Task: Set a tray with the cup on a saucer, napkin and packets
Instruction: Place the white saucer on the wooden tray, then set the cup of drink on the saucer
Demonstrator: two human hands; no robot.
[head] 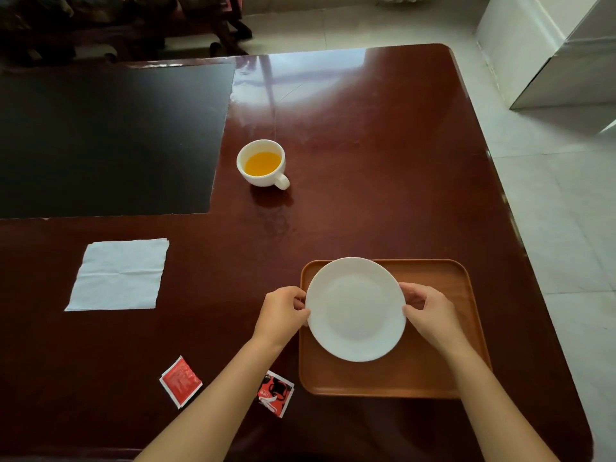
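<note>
The left forearm crosses in front of the red, black and white foil packet (pixel 275 394), hiding its left part, and its print is too small to read; the same goes for the lettering on the plain red foil packet (pixel 180 381) lying just left of that arm. The round white ceramic saucer (pixel 355 309) covers the left half of the rectangular brown wooden tray (pixel 443 331), and whether it rests on the tray floor or hangs just above it cannot be told. The left hand (pixel 282 314) pinches the saucer's left rim, the right hand (pixel 429 311) its right rim, both closed on it. Counted: one saucer, one tray, two packets, one flat white square paper napkin (pixel 119 274) well to the left, and one white ceramic cup (pixel 262 163) of orange liquid standing farther back on the glossy dark red-brown bench (pixel 383 161), apart from the tray.
</note>
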